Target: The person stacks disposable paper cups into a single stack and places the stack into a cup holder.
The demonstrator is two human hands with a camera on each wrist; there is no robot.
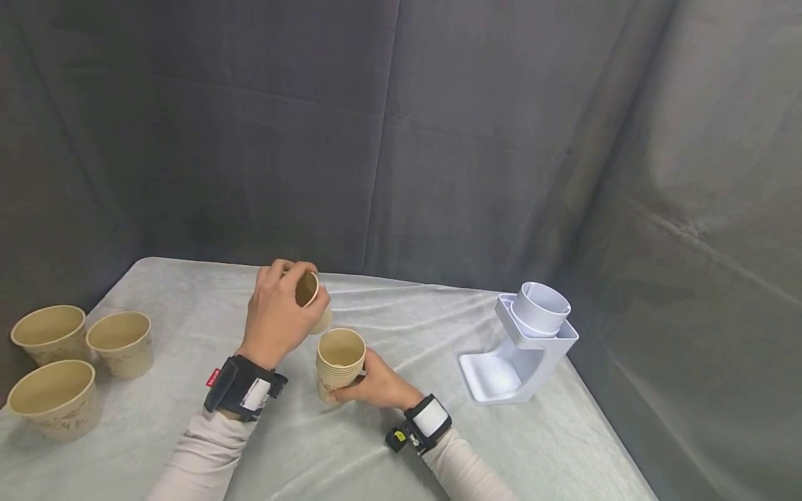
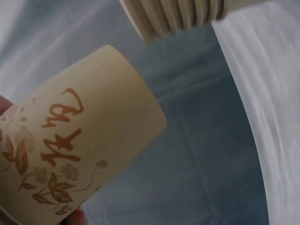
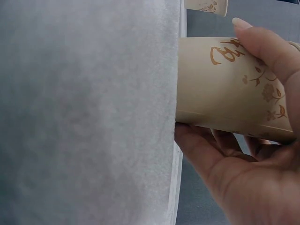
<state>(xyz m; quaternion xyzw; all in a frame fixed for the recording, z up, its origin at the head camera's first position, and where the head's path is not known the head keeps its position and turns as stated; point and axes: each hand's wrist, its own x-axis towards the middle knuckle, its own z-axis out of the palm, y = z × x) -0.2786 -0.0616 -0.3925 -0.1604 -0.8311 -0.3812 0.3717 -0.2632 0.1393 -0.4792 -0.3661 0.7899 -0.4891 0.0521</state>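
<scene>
My left hand (image 1: 276,316) holds a single beige paper cup (image 1: 322,323) by its rim end, tilted over above the table. Brown lettering and a leafy flower print run along this cup (image 2: 89,126) in the left wrist view. Just in front of it and to the right stands an upright stack of nested paper cups (image 1: 341,376), several rims showing one above another. The right hand (image 1: 381,384) grips that stack low on its right side, thumb across the front. In the right wrist view, the stack's lowest cup (image 3: 220,89) lies between thumb and fingers, its base against the tablecloth.
Three wider beige paper tubs, one the front tub (image 1: 65,410), stand at the table's left. A white plastic stand (image 1: 495,376) with a round holder (image 1: 539,309) on top is at the right. Grey curtains (image 1: 282,139) enclose the cloth-covered table (image 1: 188,306).
</scene>
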